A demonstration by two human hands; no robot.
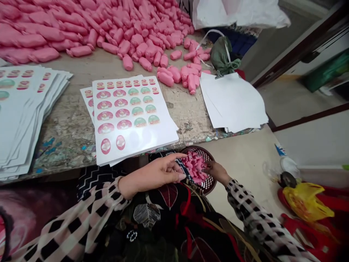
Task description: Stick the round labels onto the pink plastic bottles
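Observation:
A dark red plastic basket (209,183) sits below the table edge, beside my lap, and holds several small pink packets (195,169). My left hand (156,173) hovers at the basket's left rim with its fingers loosely together and nothing in it that I can see. My right hand (216,171) reaches into the basket from the right and touches the pink packets; whether it grips one is hidden. On the table just above lies a stack of sticker sheets (131,112) with round pink and green labels.
A big heap of pink sachets (114,25) covers the far side of the worn table (188,112). More sticker sheets (24,109) lie stacked at the left, blank white sheets (234,102) at the right. A green pouch (223,56) and white bag (240,12) sit behind. Red and yellow items (308,203) crowd the floor.

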